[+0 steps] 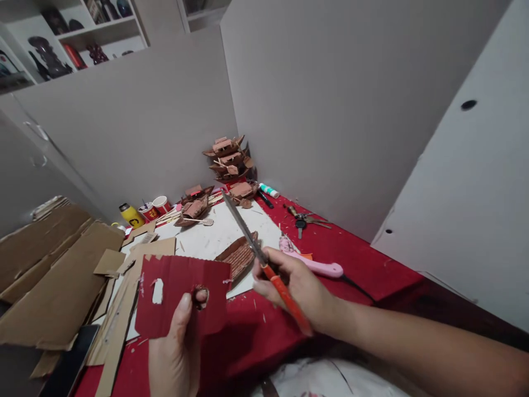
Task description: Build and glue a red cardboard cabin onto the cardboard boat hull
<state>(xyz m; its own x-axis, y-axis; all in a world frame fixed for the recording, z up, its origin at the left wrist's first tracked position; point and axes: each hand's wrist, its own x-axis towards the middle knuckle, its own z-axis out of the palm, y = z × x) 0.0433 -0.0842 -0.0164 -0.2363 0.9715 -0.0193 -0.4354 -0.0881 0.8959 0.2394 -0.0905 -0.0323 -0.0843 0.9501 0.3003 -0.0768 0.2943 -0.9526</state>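
My left hand [179,336] grips a dark red piece of cardboard [173,275] at its lower edge, thumb in front and a fingertip showing through a round hole. A second, oblong hole lies in the card's left part. My right hand [291,281] is wrapped round scissors with orange-red handles [289,303]; their blades look closed and point up and away to the left, apart from the card. Behind the card and the scissors, a brown ridged boat hull [239,256] rests on the white sheet [206,237].
Brown cardboard sheets [58,270] lean at the left. Small boat models [229,160] are stacked in the back corner. A pink glue gun [318,266] and metal tools [308,219] lie right on the red cloth [351,242]. A yellow bottle [131,216] stands near cups [161,204].
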